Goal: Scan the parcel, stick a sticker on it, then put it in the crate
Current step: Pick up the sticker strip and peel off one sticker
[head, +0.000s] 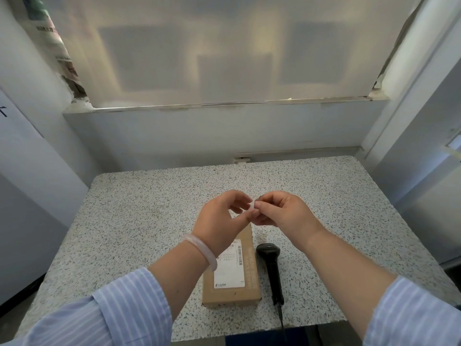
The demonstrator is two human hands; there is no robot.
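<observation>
Cardboard parcel point(232, 273) lies beside the scanner point(270, 268); above it, both hands, left point(222, 218) and right point(282, 213), pinch a small sticker point(254, 204), seemingly peeling it; pressing it onto the parcel likely comes next.

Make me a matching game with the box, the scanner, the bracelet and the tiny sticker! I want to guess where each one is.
Things:
1. parcel
2. scanner
3. bracelet
4. sticker

Places:
A. pinched between the fingertips of both hands, above the table
B. lying flat on the speckled table, label side up, partly under the left hand
C. around the left wrist
D. lying on the table just right of the box, below the right hand, cable running off the near edge

Pairs: 1-B, 2-D, 3-C, 4-A
</observation>
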